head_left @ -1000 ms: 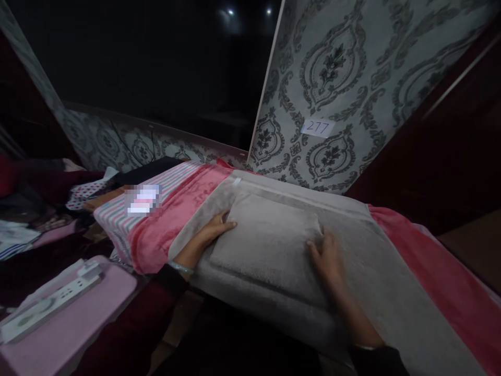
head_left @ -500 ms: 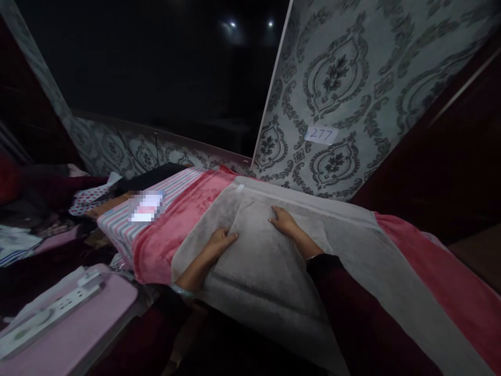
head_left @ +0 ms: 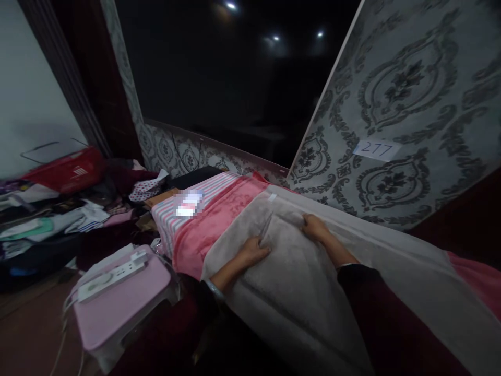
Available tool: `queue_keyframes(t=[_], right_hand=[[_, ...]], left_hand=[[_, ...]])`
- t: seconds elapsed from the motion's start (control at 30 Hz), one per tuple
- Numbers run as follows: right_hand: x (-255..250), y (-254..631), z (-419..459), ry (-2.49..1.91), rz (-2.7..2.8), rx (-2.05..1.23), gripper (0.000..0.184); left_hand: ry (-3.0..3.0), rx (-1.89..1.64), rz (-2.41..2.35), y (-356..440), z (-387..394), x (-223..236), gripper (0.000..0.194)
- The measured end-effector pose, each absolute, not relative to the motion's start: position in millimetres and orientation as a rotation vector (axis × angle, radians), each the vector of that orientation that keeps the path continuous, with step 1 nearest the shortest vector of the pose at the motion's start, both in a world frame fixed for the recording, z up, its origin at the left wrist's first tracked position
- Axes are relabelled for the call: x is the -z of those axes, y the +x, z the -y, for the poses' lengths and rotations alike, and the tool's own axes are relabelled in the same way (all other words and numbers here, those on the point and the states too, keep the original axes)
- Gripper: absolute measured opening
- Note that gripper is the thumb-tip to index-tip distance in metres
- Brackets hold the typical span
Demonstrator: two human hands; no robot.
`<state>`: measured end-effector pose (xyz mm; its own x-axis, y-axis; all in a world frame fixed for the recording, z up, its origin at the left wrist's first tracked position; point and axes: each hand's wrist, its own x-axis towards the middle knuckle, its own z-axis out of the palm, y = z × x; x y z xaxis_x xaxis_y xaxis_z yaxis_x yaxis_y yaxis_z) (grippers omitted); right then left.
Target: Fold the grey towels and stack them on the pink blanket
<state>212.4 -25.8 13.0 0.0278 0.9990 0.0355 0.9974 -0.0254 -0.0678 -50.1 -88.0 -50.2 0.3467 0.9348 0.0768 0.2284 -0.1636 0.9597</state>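
A grey, plush-looking cloth (head_left: 301, 274) lies spread over a pink blanket (head_left: 215, 224). My left hand (head_left: 252, 252) is closed on the cloth left of its middle, the thumb pointing right and the other fingers partly hidden. Farther back and to the right, my right hand (head_left: 314, 228) pinches the same cloth, fingertips tucked into a fold. Between the hands the fabric is raised, with a crease running up from the left hand. A long crease also crosses the nearer part. A small white tag (head_left: 272, 197) shows near the far edge.
On the left, a pink stool (head_left: 113, 318) holds a white power strip (head_left: 113, 275). Behind it are piled clothes (head_left: 86, 216) and a red bag (head_left: 84, 166). A striped cloth (head_left: 172, 214) bears a bright blurred-out item. A large dark screen (head_left: 235, 78) hangs behind.
The view has swung left, bringing the red bag into sight. Both hands stay on the grey cloth, and the fabric between them is now lifted into a more marked fold.
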Motion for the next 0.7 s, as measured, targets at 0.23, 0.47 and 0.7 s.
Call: queue_keyframes(t=[0.23, 0.47, 0.7], right_hand=[[-76, 269, 68, -1.973, 1.967, 0.250, 0.017], [-190, 306, 93, -1.842, 1.426, 0.438, 0.005], [-183, 314, 154, -1.718, 1.227, 0.598, 0.035]], left_hand=[[2.048, -0.923, -1.005, -45, 97, 0, 0.023], [2.622, -0.994, -1.047, -1, 50, -165, 0.023], [3.088, -1.317, -0.813, 12, 63, -211, 0.026]])
